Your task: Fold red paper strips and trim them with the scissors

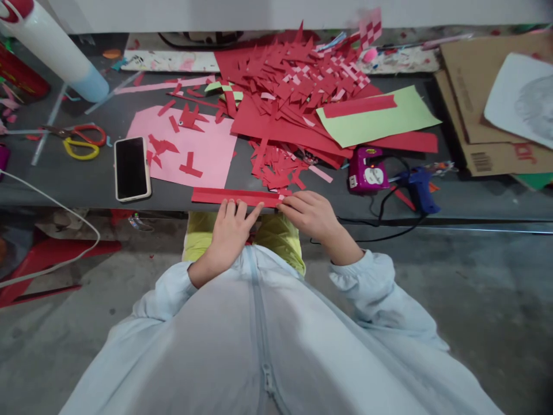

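Note:
A long red paper strip lies along the near edge of the dark table. My left hand rests on its middle, fingers stretched flat and pressing it down. At the strip's right end my right hand has its fingers curled and pinched on the paper. Just beyond the strip lies a heap of red paper scraps.
A phone lies left of a pink sheet. Red-and-yellow scissors sit farther left. A big pile of red cut paper, a green sheet, a purple power strip, a blue glue gun and cardboard fill the right.

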`<state>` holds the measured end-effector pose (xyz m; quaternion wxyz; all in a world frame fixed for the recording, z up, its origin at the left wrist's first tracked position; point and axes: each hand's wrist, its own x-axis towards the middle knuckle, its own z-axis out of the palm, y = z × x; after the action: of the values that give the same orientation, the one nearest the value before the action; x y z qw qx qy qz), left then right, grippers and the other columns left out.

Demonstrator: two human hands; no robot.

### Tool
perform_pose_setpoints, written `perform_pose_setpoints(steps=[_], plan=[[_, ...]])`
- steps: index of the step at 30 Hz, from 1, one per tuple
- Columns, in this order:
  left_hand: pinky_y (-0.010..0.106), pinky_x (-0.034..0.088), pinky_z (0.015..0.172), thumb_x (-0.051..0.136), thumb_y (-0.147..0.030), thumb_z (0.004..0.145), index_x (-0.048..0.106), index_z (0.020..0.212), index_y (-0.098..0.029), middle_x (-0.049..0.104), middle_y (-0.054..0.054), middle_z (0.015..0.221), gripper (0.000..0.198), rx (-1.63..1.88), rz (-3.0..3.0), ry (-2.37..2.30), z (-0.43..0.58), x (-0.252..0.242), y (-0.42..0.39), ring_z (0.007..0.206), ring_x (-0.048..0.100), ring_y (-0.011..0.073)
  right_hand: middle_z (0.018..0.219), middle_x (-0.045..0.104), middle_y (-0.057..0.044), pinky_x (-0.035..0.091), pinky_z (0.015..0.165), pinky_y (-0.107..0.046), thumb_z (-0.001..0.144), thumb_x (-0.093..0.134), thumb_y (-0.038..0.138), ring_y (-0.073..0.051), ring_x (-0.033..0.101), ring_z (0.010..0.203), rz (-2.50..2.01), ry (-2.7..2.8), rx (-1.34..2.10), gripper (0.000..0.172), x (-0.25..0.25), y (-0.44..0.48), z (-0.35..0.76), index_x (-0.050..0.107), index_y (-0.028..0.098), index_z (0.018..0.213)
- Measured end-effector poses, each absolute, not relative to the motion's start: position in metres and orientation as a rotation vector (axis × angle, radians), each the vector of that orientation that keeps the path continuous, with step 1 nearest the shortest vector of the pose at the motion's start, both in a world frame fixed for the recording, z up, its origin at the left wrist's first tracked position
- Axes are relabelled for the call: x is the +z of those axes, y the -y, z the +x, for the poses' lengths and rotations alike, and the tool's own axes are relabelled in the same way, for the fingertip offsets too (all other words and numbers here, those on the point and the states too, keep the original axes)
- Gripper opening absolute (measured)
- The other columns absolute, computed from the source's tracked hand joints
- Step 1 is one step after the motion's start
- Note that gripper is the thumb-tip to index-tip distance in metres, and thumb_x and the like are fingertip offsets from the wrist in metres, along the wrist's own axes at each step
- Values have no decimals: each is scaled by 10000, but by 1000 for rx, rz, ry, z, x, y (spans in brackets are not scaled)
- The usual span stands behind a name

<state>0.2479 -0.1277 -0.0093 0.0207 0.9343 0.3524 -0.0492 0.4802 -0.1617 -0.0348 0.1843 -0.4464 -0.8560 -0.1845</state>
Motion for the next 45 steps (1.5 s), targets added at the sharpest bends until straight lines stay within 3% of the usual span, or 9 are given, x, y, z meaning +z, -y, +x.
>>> perform_pose_setpoints(steps=[5, 12, 22, 30, 37, 45], plan=[[505, 372, 1090, 441, -155, 929, 350, 1509, -258, 510, 170, 1290, 596, -159, 2881, -1099, 248, -10, 127, 1207, 489, 289, 922, 729, -28, 404, 742, -284, 934, 527, 129, -152, 541, 843, -1264, 2465, -544, 189, -35, 160, 479, 704, 186, 906], [504, 427, 1014, 432, -155, 934, 334, 1515, -284, 516, 174, 1248, 603, -171, 2879, -1112, 251, -9, 128, 1165, 498, 300, 941, 710, -45, 387, 740, -304, 957, 466, 126, -161, 537, 879, -1366, 2599, -309, 245, -29, 157, 479, 701, 196, 945], [533, 354, 1093, 371, -130, 962, 333, 1504, -376, 548, 128, 1196, 596, -329, 2847, -1131, 268, 1, 128, 1124, 528, 254, 908, 709, -57, 394, 741, -311, 944, 492, 120, -158, 557, 869, -1337, 2596, -148, 241, -22, 160, 483, 721, 194, 924], [577, 342, 1104, 360, -56, 940, 325, 1495, -422, 541, 110, 1245, 666, -305, 2861, -1211, 276, 0, 134, 1150, 539, 247, 859, 703, -46, 380, 734, -291, 923, 540, 173, -158, 510, 811, -1457, 2386, -388, 177, -24, 183, 488, 708, 182, 865], [625, 340, 1101, 408, -106, 945, 291, 1506, -425, 535, 112, 1276, 656, -322, 2882, -1230, 279, -6, 138, 1199, 540, 270, 905, 660, -103, 371, 726, -326, 923, 467, 149, -208, 475, 828, -1772, 2218, -245, 290, -32, 189, 459, 693, 144, 1104], [585, 358, 1092, 332, -93, 956, 309, 1516, -349, 522, 153, 1329, 616, -246, 2852, -1223, 270, -7, 138, 1237, 527, 285, 825, 626, -121, 353, 678, -349, 911, 445, 132, -220, 435, 760, -1924, 2120, -276, 368, -42, 195, 429, 653, 79, 1210]])
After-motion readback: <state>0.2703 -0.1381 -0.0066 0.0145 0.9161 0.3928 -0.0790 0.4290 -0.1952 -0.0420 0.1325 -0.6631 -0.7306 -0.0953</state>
